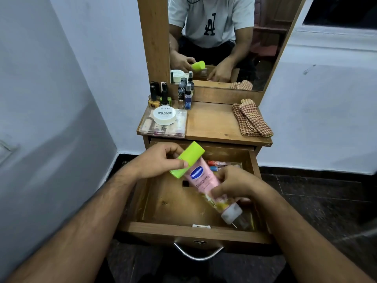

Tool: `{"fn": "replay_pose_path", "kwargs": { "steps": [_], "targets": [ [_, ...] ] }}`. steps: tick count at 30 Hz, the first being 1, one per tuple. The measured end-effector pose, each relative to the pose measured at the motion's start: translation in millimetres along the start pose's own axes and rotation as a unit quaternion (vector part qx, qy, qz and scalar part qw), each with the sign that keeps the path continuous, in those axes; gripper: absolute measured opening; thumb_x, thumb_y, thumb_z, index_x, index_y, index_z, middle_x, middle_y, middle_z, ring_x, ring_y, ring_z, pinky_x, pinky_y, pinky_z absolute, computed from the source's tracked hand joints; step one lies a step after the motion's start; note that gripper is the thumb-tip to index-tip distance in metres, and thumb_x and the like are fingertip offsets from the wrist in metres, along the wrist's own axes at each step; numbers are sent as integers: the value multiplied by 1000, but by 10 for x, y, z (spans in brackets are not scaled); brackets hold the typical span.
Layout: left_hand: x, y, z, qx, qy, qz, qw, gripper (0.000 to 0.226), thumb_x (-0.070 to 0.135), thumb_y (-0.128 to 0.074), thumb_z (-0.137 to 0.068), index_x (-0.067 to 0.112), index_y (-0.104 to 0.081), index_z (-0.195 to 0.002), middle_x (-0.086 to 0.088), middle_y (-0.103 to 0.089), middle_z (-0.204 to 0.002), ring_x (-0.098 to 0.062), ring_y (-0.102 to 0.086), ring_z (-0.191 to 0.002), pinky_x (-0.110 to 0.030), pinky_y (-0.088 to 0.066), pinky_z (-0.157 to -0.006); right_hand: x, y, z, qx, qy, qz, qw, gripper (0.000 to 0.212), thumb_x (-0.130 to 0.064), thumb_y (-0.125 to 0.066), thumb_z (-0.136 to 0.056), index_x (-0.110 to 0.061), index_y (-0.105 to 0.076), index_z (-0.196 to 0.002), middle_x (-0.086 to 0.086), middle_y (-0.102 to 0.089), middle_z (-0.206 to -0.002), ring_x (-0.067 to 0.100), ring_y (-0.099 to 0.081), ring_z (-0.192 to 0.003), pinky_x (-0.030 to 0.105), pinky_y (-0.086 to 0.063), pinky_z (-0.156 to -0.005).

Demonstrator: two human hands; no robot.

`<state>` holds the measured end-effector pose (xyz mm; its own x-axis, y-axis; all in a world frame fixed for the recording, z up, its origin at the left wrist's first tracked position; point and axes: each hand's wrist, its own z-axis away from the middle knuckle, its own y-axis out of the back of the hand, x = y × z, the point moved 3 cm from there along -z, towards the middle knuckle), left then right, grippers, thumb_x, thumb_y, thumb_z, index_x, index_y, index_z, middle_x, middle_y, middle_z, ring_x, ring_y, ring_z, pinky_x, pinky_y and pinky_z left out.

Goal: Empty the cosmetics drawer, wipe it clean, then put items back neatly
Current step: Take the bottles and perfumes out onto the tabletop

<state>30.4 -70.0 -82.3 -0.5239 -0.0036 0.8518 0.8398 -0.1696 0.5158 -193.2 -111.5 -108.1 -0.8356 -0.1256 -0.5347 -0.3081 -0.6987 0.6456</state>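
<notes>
The green container (187, 159) is a flat oblong piece, its long axis running on a diagonal from low and near the person's left to high and away toward the mirror (224, 37). The left hand (158, 160) grasps it about the middle, thumb laid across the near face and fingers curled round the far edge, above the open drawer (195, 231).

Just right of that hand, the pink lotion tube (202, 178) lies on the crossing diagonal: its crimped end points up toward the green container and passes just behind it, while its clear cap (231, 214) points down toward the drawer's front right corner. The right hand (234, 185) holds the tube's lower half, fingers bent over it; the tube is blurred here, so whether it is lifted or touching the drawer floor cannot be told.

Beyond the right hand, at the drawer's back right, sit a few small tubes (217, 165) with red and blue on them.

Farther off past both hands, the tabletop carries a clear plastic box (163, 129) with a white round tin (164, 116) on its lid, a cluster of nail polish bottles (163, 97) behind it, and a checked cloth (250, 118) folded on the right side.
</notes>
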Motion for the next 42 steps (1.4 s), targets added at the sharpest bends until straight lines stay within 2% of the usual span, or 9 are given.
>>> {"fn": "replay_pose_path", "kwargs": {
  "steps": [4, 8, 14, 17, 21, 26, 32, 38, 42],
  "targets": [
    [-57, 7, -53, 55, 3, -11, 998, 33, 44, -73, -66, 26, -68, -93, 5, -70, -91, -11, -65, -85, -31, -52, -78, -211, -266, -37, -52, 43, 63, 996, 25, -25, -80, -78, -19, -70, -100, -1, -72, -94, 14, -69, -88, 34, -58, -83],
    [-96, -47, -92, 61, 2, -16, 998, 40, 46, -74, -64, 23, -69, -96, 4, -71, -93, -14, -67, -88, -24, -52, -76, -263, -318, -45, -63, 65, 46, 995, 35, -23, -78, -83, -19, -67, -115, -3, -72, -97, 14, -68, -94, 33, -55, -85],
    [-130, -96, -126, 58, 17, -37, 998, 42, 45, -74, -63, 25, -67, -99, 8, -71, -96, -8, -66, -91, -29, -54, -83, -6, 224, -20, 237, 13, 19, 971, 8, -16, -69, -91, -24, -70, -89, -5, -68, -96, 7, -62, -86, 28, -57, -77],
    [-146, -155, -157, 56, 27, -53, 997, 41, 45, -77, -63, 27, -66, -99, 10, -70, -95, -8, -66, -91, -34, -54, -85, 95, 319, -39, 280, -15, 9, 960, 11, -13, -67, -92, -22, -72, -89, -2, -68, -98, 12, -64, -89, 34, -60, -79],
    [-165, -228, -193, 60, 26, -82, 994, 35, 28, -83, -73, 23, -64, -102, 9, -66, -96, -11, -63, -90, -32, -50, -81, 82, 292, -65, 266, -20, 57, 962, 11, -14, -67, -92, -17, -73, -101, 0, -68, -104, 11, -60, -92, 25, -51, -73],
    [-161, -242, -199, 64, 26, -100, 993, 39, 28, -81, -76, 24, -62, -110, 10, -65, -97, -7, -61, -88, -21, -45, -71, 45, 186, -84, 214, -38, 118, 969, 8, -23, -72, -87, -21, -70, -95, -3, -66, -97, 10, -60, -87, 30, -56, -78],
    [-189, -268, -210, 57, 30, -110, 992, 32, 31, -80, -75, 31, -59, -100, 13, -64, -93, -6, -60, -85, -25, -46, -72, 17, -26, -146, 152, -56, 175, 971, 30, -35, -75, -85, -20, -64, -108, -3, -58, -93, 13, -59, -86, 30, -57, -78],
    [-208, -283, -211, 51, 30, -116, 991, 32, 32, -80, -76, 28, -60, -101, 13, -64, -92, -8, -60, -82, -26, -47, -70, 35, -65, -190, 98, -70, 162, 979, 32, -31, -74, -85, -20, -63, -114, 4, -56, -114, 19, -57, -104, 37, -56, -89],
    [-195, -286, -207, 57, 27, -116, 991, 31, 29, -80, -76, 26, -60, -100, 11, -64, -91, -7, -57, -74, -24, -41, -65, 67, -62, -165, 50, -62, 131, 988, 26, -22, -74, -86, -20, -63, -109, -1, -47, -101, 19, -55, -101, 39, -55, -93]
  ]
}}
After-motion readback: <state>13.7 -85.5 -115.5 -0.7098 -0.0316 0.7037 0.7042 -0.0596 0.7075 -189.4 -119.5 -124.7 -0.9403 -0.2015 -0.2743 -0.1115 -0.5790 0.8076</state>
